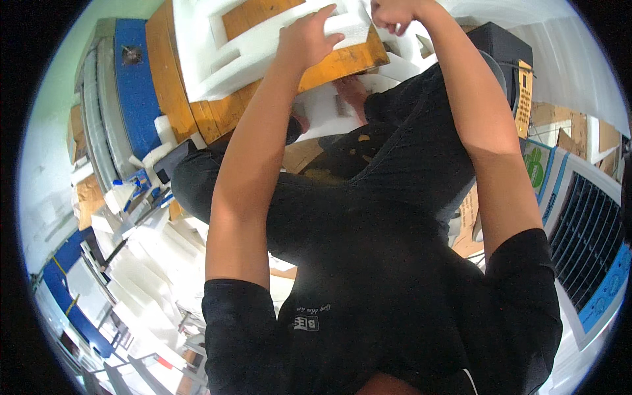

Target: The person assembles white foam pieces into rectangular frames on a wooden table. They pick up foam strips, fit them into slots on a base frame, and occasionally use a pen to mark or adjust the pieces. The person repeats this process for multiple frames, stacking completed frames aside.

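Note:
A white foam frame (253, 62) with rectangular openings and a slot lies on the orange-brown wooden table (355, 60) at the top of the view. My left hand (309, 39) is at the foam's near right part, thumb and forefinger apart, with nothing visible between them. To its right, my right hand (399, 13) is closed, its fingers curled inward beside the right end of the foam. The upper edge of the picture partly cuts it off, and whatever its fingers may hold is hidden.
My crossed legs (401, 151) fill the middle below the table. At the left are a blue panel (135, 79), a blue-handled tool (135, 184) and many white foam pieces (155, 263). A black box-shaped case (503, 49) and a blue-and-white grilled unit (586, 237) stand at the right.

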`<action>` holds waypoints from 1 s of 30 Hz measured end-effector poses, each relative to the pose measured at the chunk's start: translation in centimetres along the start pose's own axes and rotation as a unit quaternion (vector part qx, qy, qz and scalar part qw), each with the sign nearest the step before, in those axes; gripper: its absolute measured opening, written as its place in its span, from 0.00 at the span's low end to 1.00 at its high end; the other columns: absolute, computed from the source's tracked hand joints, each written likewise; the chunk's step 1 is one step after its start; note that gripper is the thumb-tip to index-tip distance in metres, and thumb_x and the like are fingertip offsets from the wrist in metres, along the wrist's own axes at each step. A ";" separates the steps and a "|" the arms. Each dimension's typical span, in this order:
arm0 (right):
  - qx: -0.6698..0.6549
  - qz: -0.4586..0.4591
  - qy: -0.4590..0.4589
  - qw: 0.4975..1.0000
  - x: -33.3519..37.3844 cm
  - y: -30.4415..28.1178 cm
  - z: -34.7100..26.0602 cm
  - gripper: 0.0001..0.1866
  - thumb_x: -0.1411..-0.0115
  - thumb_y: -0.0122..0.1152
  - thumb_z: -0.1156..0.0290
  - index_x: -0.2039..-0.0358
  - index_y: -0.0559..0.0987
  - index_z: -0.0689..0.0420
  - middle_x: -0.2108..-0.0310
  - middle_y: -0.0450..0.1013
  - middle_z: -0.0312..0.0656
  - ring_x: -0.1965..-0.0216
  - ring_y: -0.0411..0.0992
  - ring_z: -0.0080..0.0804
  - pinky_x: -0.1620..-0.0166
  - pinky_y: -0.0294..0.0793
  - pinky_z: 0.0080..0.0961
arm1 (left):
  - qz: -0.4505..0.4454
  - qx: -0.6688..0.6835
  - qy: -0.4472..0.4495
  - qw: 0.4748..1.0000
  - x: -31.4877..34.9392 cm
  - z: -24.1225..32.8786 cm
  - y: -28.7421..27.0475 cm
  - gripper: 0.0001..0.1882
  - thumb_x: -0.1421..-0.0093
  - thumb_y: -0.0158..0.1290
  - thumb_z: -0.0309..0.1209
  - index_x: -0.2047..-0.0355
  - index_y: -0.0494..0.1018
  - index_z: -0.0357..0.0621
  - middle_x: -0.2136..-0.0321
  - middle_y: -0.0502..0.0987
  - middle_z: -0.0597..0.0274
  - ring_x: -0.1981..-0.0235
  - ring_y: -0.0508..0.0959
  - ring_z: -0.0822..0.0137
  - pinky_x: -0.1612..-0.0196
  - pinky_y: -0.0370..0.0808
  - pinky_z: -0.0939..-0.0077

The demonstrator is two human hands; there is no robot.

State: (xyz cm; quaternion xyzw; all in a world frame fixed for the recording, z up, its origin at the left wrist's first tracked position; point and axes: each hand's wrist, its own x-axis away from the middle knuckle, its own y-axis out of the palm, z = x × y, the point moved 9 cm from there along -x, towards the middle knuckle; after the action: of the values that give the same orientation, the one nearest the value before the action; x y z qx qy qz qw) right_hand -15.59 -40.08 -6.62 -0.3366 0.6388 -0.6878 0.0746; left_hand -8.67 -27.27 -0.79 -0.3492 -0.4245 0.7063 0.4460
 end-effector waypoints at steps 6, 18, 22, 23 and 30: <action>-0.445 -0.009 0.319 0.837 1.6 -0.7 0.2 0.14 0.46 0.66 0.70 0.67 0.86 0.70 0.72 0.83 0.53 0.73 0.84 0.37 0.71 0.83 0.33 | -0.084 -0.033 -0.039 0.995 -0.6 -0.2 1.3 0.32 0.41 0.65 0.48 0.39 0.75 0.52 0.51 0.83 0.49 0.50 0.82 0.47 0.45 0.77 0.54; -0.497 0.000 0.355 0.792 1.4 -2.6 -0.9 0.12 0.42 0.59 0.77 0.70 0.84 0.77 0.74 0.82 0.55 0.76 0.83 0.38 0.73 0.84 0.30 | 0.005 0.058 -0.022 0.998 -1.3 0.1 0.8 0.20 0.47 0.67 0.33 0.54 0.84 0.40 0.56 0.83 0.42 0.50 0.81 0.42 0.46 0.77 0.51; -0.516 0.006 0.382 0.766 1.6 -1.3 0.0 0.12 0.45 0.63 0.73 0.70 0.84 0.73 0.75 0.82 0.53 0.75 0.83 0.39 0.71 0.83 0.32 | -0.012 0.062 -0.033 0.997 -1.7 -0.1 1.2 0.23 0.49 0.69 0.33 0.52 0.83 0.40 0.55 0.83 0.43 0.49 0.80 0.43 0.44 0.77 0.52; -0.506 0.007 0.384 0.772 2.1 -0.1 0.4 0.13 0.43 0.64 0.71 0.67 0.83 0.71 0.75 0.81 0.52 0.75 0.83 0.41 0.71 0.84 0.34 | -0.028 0.061 -0.025 0.997 -1.7 0.2 1.2 0.25 0.49 0.70 0.34 0.51 0.82 0.40 0.54 0.83 0.43 0.49 0.80 0.43 0.44 0.77 0.52; -0.308 0.114 0.380 0.865 3.2 -7.0 0.2 0.13 0.43 0.69 0.67 0.65 0.84 0.66 0.73 0.81 0.50 0.72 0.82 0.41 0.67 0.84 0.36 | -0.055 0.011 0.015 0.998 3.5 -9.1 -3.8 0.34 0.51 0.72 0.38 0.44 0.77 0.43 0.49 0.81 0.45 0.45 0.79 0.45 0.40 0.74 0.55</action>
State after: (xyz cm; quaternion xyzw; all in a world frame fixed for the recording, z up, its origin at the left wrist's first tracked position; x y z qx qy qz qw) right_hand -15.58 -40.75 1.02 0.0203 0.8308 -0.5177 -0.2034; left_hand -0.73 -20.50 -1.29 -0.3310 -0.4290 0.6797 0.4943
